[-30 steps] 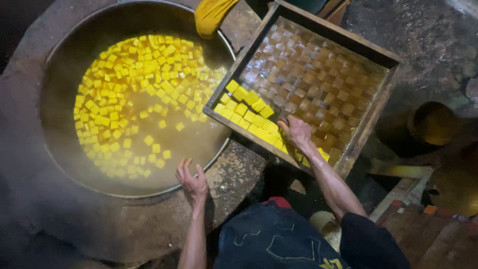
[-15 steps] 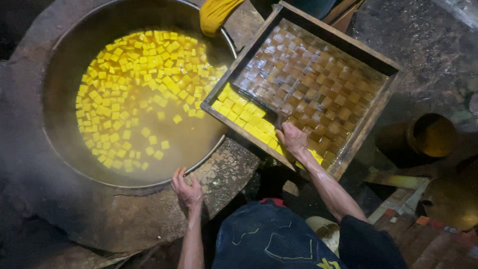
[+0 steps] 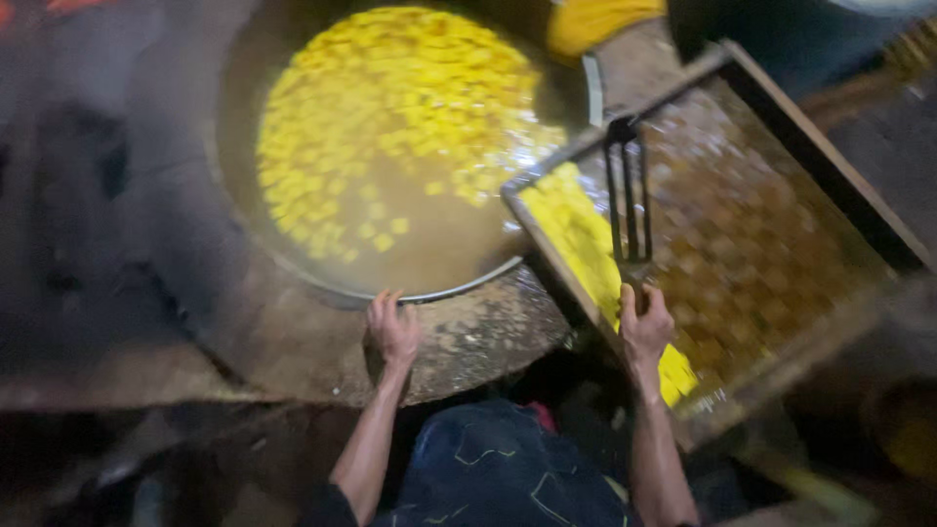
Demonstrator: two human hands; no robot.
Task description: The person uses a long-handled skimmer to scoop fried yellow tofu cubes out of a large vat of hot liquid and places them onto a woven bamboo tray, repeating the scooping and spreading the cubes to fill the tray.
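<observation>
R hand (image 3: 644,327) gripping slotted spatula (image 3: 630,190) over tray (image 3: 830,181), L hand (image 3: 392,330) open on stove rim (image 3: 488,337)

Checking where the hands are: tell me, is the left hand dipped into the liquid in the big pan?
No, the left hand rests flat on the stone rim just outside the pan, clear of the liquid.

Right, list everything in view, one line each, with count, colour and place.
round metal pan: one, grey, sunk in the stove top, upper left.
yellow cubes: many, floating in the pan's brown liquid.
stone stove surround: one, grey, around the pan.
wooden tray: one, brown, right, tilted over the pan's rim.
yellow blocks: a row, along the tray's left edge.
dark slotted spatula: one, over the tray.
left hand: resting on the surround.
right hand: gripping the spatula's handle.
</observation>
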